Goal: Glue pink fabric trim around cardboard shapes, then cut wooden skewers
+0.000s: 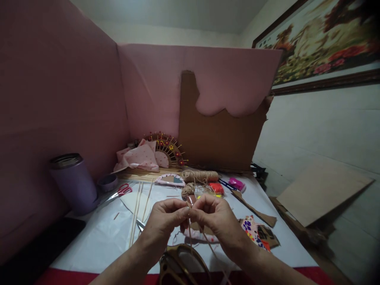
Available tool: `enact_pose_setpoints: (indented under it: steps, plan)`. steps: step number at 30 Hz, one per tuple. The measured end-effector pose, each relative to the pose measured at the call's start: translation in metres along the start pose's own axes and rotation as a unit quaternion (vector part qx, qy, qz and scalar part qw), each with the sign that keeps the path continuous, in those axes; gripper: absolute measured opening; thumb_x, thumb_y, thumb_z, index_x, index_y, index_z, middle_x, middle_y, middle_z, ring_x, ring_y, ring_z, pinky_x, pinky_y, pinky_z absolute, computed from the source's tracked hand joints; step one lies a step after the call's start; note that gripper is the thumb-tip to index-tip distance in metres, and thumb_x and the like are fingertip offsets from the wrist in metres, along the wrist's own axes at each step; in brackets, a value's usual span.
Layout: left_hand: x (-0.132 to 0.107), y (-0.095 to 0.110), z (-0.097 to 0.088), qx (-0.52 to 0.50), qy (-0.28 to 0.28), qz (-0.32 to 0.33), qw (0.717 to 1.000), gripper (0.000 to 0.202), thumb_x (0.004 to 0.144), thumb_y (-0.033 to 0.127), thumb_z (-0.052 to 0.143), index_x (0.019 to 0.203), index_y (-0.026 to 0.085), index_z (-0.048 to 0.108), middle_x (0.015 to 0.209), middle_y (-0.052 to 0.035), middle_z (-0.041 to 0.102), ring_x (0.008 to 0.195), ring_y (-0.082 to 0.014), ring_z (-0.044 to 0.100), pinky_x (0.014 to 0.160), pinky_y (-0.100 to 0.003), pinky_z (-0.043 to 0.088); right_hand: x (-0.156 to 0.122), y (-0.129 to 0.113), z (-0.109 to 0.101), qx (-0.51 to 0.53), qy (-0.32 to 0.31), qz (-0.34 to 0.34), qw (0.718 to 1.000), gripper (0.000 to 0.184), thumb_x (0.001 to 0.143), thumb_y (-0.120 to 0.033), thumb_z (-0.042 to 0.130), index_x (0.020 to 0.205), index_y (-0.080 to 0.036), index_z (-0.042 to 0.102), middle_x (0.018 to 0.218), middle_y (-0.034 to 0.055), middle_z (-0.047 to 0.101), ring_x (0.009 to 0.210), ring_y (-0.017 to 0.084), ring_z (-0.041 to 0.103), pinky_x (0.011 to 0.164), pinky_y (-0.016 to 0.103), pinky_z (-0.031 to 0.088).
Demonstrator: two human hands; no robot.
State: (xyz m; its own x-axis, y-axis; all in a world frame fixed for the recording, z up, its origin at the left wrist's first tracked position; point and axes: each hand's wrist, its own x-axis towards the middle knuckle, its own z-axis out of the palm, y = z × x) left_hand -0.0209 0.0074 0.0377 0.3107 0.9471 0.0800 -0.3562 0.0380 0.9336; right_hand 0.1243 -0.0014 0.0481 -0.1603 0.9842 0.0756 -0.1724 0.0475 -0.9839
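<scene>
My left hand (170, 219) and my right hand (218, 217) meet above the middle of the table, thumbs and fingertips pinched close together. Between them they hold a thin length of twine (214, 253), its two strands hanging down below the fingers. The exact spot where the fingertips join hides part of it. Beneath my hands lies a cardboard piece edged with pink-and-white fabric (204, 236), partly covered by them. Large scissors with dark gold handles (178, 263) are at the near edge.
Behind my hands are a twine ball (188, 190), a twine roll (204, 176) and a blue cutter (227, 185). Red-handled scissors (124, 189), thin sticks (135, 215) and a purple tumbler (73, 184) stand left. A decorated fan-shaped piece (172, 148) leans behind; patterned fabric (251, 229) lies right.
</scene>
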Motion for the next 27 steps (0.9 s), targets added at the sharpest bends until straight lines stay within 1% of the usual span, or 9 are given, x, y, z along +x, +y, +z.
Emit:
enact_pose_setpoints:
  steps: [3, 6, 8, 10, 13, 17, 22, 27]
  plan:
    - [0.0003, -0.0008, -0.0006, -0.003, 0.001, -0.01, 1.0, 0.016, 0.067, 0.025, 0.074, 0.066, 0.011, 0.067, 0.055, 0.0, 0.06, 0.048, -0.0055, 0.044, 0.047, -0.018, 0.031, 0.0003, 0.0042, 0.0006, 0.016, -0.006, 0.015, 1.0, 0.041, 0.056, -0.043, 0.081, 0.057, -0.015, 0.051, 0.05, -0.0032, 0.057, 0.041, 0.007, 0.048, 0.041, 0.019, 0.035]
    - [0.0009, -0.0009, -0.0001, -0.013, 0.0, -0.018, 1.0, 0.016, 0.069, 0.026, 0.072, 0.066, 0.012, 0.066, 0.055, 0.0007, 0.059, 0.048, -0.0049, 0.043, 0.048, -0.018, 0.03, 0.0005, 0.0086, 0.0003, 0.025, -0.021, 0.014, 0.999, 0.038, 0.062, -0.044, 0.077, 0.061, -0.015, 0.052, 0.052, -0.0024, 0.058, 0.042, 0.008, 0.05, 0.041, 0.02, 0.037]
    - [0.0011, -0.0012, 0.0008, -0.011, 0.009, -0.005, 1.0, 0.018, 0.07, 0.028, 0.072, 0.066, 0.012, 0.065, 0.054, 0.0014, 0.058, 0.047, -0.0043, 0.042, 0.046, -0.017, 0.03, 0.0005, 0.0102, -0.0002, 0.022, -0.024, 0.012, 0.999, 0.037, 0.065, -0.045, 0.075, 0.063, -0.014, 0.054, 0.054, -0.0017, 0.059, 0.042, 0.008, 0.051, 0.042, 0.02, 0.038]
    - [0.0008, -0.0017, 0.0019, -0.002, 0.03, 0.023, 0.999, 0.018, 0.069, 0.028, 0.073, 0.066, 0.012, 0.065, 0.052, 0.0025, 0.057, 0.045, -0.0039, 0.042, 0.044, -0.016, 0.03, 0.0002, 0.0099, -0.0003, 0.003, -0.018, 0.004, 1.0, 0.037, 0.065, -0.045, 0.075, 0.064, -0.014, 0.055, 0.055, -0.0016, 0.059, 0.044, 0.007, 0.049, 0.044, 0.02, 0.038]
    - [-0.0001, -0.0023, 0.0035, 0.0, 0.051, 0.05, 0.997, 0.017, 0.069, 0.027, 0.073, 0.066, 0.013, 0.064, 0.05, 0.0038, 0.056, 0.041, -0.0044, 0.045, 0.04, -0.016, 0.032, -0.0005, 0.0078, 0.0004, -0.021, -0.03, -0.006, 0.999, 0.037, 0.065, -0.045, 0.074, 0.063, -0.012, 0.058, 0.055, -0.0006, 0.059, 0.047, 0.008, 0.05, 0.046, 0.02, 0.039]
    - [-0.0003, -0.0022, 0.0036, -0.013, 0.046, 0.037, 0.998, 0.015, 0.071, 0.026, 0.071, 0.068, 0.014, 0.064, 0.048, 0.0028, 0.059, 0.039, -0.0069, 0.05, 0.039, -0.017, 0.037, 0.0, 0.0067, 0.0007, -0.022, -0.064, -0.019, 0.998, 0.035, 0.069, -0.043, 0.072, 0.063, -0.012, 0.058, 0.058, 0.0032, 0.064, 0.048, 0.009, 0.053, 0.046, 0.021, 0.038]
    - [0.0009, -0.0028, 0.0008, -0.015, 0.042, 0.032, 0.999, 0.015, 0.07, 0.025, 0.071, 0.065, 0.013, 0.063, 0.048, 0.0011, 0.061, 0.04, -0.008, 0.053, 0.04, -0.017, 0.041, 0.0018, 0.0072, -0.0013, -0.01, -0.088, -0.02, 0.996, 0.031, 0.071, -0.039, 0.071, 0.063, -0.011, 0.06, 0.062, 0.0048, 0.066, 0.054, 0.012, 0.057, 0.048, 0.022, 0.04]
    - [0.0014, -0.0041, 0.0008, -0.007, 0.044, 0.027, 0.999, 0.014, 0.071, 0.024, 0.07, 0.067, 0.013, 0.063, 0.048, 0.0011, 0.062, 0.04, -0.0079, 0.053, 0.041, -0.017, 0.042, 0.0009, 0.0062, -0.0018, -0.014, -0.088, -0.005, 0.996, 0.03, 0.07, -0.039, 0.071, 0.063, -0.012, 0.06, 0.063, 0.005, 0.066, 0.054, 0.012, 0.058, 0.047, 0.023, 0.042]
